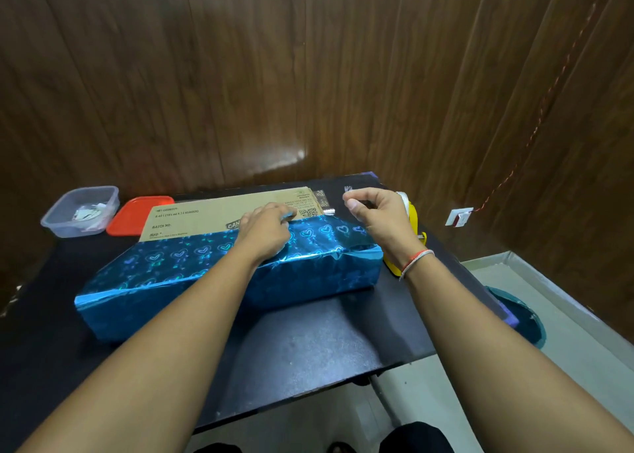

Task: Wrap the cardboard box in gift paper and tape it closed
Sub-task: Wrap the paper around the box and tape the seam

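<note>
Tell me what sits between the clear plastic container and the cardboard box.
In the head view, a red lid lies flat on the black table between the clear plastic container and the cardboard box, near both.

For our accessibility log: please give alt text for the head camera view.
A left hand presses blue heart-patterned gift paper onto a half-covered cardboard box on a dark table, while the right hand pinches a tape strip beside a yellow dispenser.
</note>
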